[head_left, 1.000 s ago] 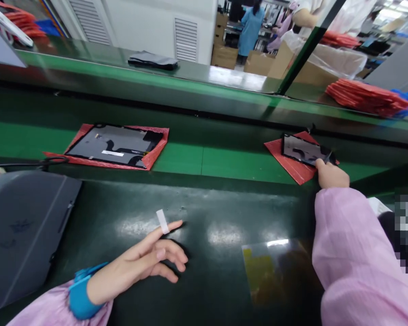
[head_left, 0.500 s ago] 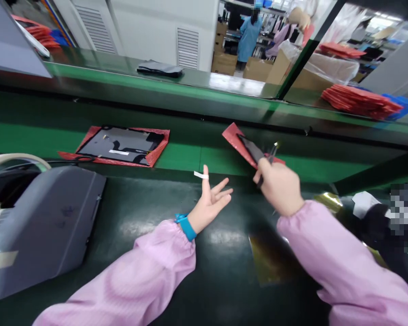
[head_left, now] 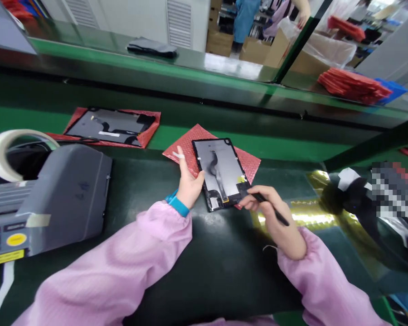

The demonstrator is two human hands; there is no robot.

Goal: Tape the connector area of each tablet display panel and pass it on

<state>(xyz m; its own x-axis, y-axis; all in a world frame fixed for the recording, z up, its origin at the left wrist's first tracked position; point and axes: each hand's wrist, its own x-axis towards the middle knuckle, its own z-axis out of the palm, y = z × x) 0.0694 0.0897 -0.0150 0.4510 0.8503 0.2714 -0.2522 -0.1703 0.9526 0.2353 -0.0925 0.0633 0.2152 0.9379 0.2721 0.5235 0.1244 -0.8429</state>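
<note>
A dark tablet panel point(head_left: 221, 174) lies on a red bubble bag point(head_left: 248, 160) at the near edge of the green conveyor belt point(head_left: 292, 147). My left hand point(head_left: 187, 183) grips the panel's left edge, thumb on top. A small strip of white tape point(head_left: 178, 155) sticks to its index finger. My right hand point(head_left: 277, 219) is closed on a thin black tool point(head_left: 272, 209) and its fingertips pinch the panel's near right corner. Both arms wear pink sleeves.
A grey tape dispenser point(head_left: 68, 194) with a tape roll point(head_left: 2, 151) stands at the left. A second panel on a red bag point(head_left: 112, 127) lies on the belt. Yellow film point(head_left: 309, 215) and a black object point(head_left: 355, 197) are at the right. Stacked red bags point(head_left: 350, 83) sit on the far shelf; people work beyond.
My right hand has carried the panel and red bag from the belt's right side down in front of me. My left hand moved forward and took hold of the panel's left edge.
</note>
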